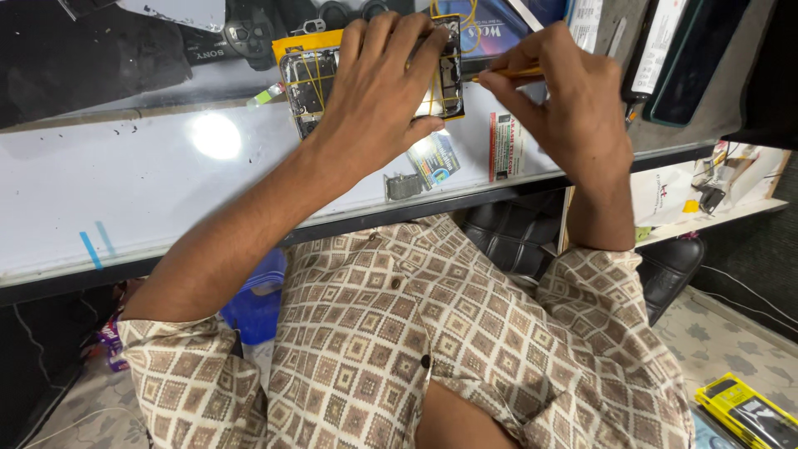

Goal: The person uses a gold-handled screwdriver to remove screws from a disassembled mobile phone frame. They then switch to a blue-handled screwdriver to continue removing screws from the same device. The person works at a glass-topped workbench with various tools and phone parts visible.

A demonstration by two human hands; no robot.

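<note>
An opened phone (309,79) with its insides showing lies on the glass counter (150,183), wrapped in yellow rubber bands. My left hand (378,91) presses flat on top of it and covers its middle. My right hand (573,104) pinches a thin yellow-handled tool (507,74) whose tip points at the phone's right edge. The tool's tip is hidden behind my left fingers.
A black game controller (241,37) lies at the counter's back. A small card (434,160) and a dark small part (403,186) sit near the front edge. A black screen panel (694,58) rests at right. Black chair (507,237) and yellow box (744,411) are below.
</note>
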